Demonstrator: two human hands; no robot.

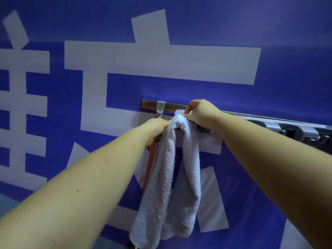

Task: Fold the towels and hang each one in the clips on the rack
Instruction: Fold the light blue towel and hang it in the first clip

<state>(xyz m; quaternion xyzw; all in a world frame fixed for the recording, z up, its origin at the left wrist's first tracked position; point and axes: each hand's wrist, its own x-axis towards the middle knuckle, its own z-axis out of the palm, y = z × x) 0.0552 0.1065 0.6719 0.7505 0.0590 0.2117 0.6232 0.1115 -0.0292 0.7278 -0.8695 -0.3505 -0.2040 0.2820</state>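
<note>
We are holding one pale blue towel [168,177] up at the rack [233,115] on the blue wall [269,24]. The towel is folded over and hangs down in two long flaps, with its top bunched at the rack's left end.

Our left hand [154,130] grips the left side of the bunched top. Our right hand [201,114] pinches the top of the towel at the first clip [179,112], with the fingers curled over it. The hands cover most of that clip, so we cannot tell if it has bitten the towel.

What could go wrong? We think the towel could slip out and fall if we let go before the clip has it. The bunch looks thick and fluffy, so the clip may catch only a small part of it. The heavy flaps could then pull it free. The fold could also come undone, because one flap hangs a bit lower than the other. Our fingers are right at the clip, so they could get nipped.

Now we count. We see one towel, two hands and one rack. There is one metal bracket [160,109] holding the bar. Past our right arm we can count about three more grey clips [305,132], and the rack goes on out of view. Some thin reddish rods [150,168] hang behind the towel; we cannot tell how many there are.
</note>
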